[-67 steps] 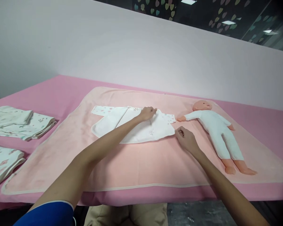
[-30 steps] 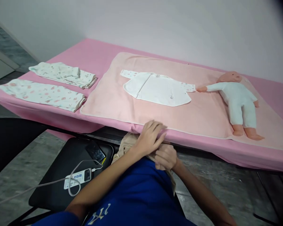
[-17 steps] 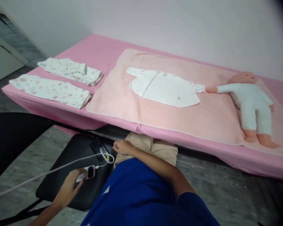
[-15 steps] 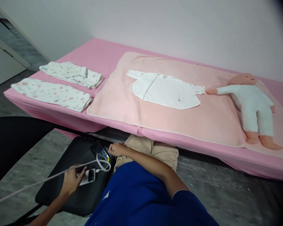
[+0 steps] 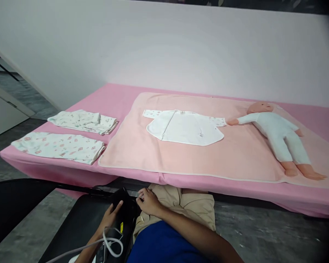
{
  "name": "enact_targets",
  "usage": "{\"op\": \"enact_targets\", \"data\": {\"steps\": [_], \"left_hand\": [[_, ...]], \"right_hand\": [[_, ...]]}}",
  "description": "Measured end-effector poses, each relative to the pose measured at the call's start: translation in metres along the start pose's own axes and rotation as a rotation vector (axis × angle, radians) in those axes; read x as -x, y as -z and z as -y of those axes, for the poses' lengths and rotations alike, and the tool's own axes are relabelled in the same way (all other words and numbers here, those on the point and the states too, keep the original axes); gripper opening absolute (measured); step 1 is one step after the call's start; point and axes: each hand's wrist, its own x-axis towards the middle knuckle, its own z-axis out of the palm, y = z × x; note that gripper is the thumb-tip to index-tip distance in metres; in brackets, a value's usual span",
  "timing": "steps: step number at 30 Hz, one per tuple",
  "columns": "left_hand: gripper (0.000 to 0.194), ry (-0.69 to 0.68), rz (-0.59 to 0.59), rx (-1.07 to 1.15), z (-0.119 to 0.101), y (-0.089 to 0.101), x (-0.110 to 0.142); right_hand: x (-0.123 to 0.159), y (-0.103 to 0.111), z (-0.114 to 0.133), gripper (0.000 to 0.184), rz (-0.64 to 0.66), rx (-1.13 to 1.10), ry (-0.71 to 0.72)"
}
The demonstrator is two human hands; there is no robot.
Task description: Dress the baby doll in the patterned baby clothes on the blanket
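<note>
Down by my lap, my left hand (image 5: 109, 218) is closed round the side of a black phone (image 5: 121, 208), thumb on its face. My right hand (image 5: 148, 201) is curled, with its fingertips against the phone's right edge. The phone sits over a black chair seat (image 5: 76, 226) beside my left leg. A white cable (image 5: 113, 244) loops just below my left hand, and what it plugs into is cut off at the frame's bottom edge. Both hands are below the table's front edge.
On the pink table (image 5: 112, 98) a peach blanket (image 5: 181, 160) holds a white baby top (image 5: 185, 128) spread flat and a doll (image 5: 275, 133) lying on its back at the right. Two folded printed garments (image 5: 83, 122) (image 5: 60, 147) lie at the left end.
Both hands left the baby top and dropped below the table. My left hand went to the devices on the chair and now holds the black phone; my right hand joined it.
</note>
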Motion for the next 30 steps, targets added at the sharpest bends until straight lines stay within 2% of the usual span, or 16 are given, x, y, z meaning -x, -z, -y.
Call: {"op": "enact_targets", "data": {"steps": [2,5,8,10,12,17,19,21,24,27,30], "left_hand": [[0.077,-0.007,0.094,0.129,-0.02,-0.027,0.013],[0.083,-0.048,0.206,0.251,-0.048,-0.06,0.032],[0.079,-0.16,0.304,0.258,-0.068,-0.078,0.044],[0.077,-0.211,0.339,0.233,-0.078,-0.083,0.047],[0.079,-0.219,0.336,0.22,-0.087,-0.083,0.048],[0.084,-0.129,0.28,0.197,-0.107,-0.076,0.054],[0.08,-0.069,0.298,0.22,-0.114,-0.077,0.059],[0.077,0.0,0.323,0.275,-0.12,-0.08,0.065],[0.076,0.058,0.395,0.333,-0.126,-0.085,0.073],[0.079,0.122,0.539,0.339,-0.124,-0.087,0.08],[0.086,0.195,0.71,0.37,-0.111,-0.091,0.089]], "right_hand": [[0.008,0.004,-0.003,0.032,-0.055,-0.022,-0.045],[0.023,0.022,-0.008,0.046,-0.068,-0.138,-0.092],[0.034,0.047,-0.011,0.061,-0.074,-0.185,-0.007],[0.036,0.061,-0.014,0.072,-0.065,-0.193,0.084],[0.034,0.066,-0.017,0.079,-0.007,-0.268,0.105],[0.026,0.057,-0.022,0.102,0.238,-0.633,-0.002],[0.026,0.056,-0.02,0.111,0.262,-0.676,0.017],[0.028,0.059,-0.016,0.118,0.222,-0.636,0.107],[0.036,0.069,-0.013,0.123,0.181,-0.581,0.179],[0.051,0.078,-0.014,0.127,0.21,-0.619,0.114],[0.074,0.082,-0.02,0.125,0.208,-0.673,0.058]]}}
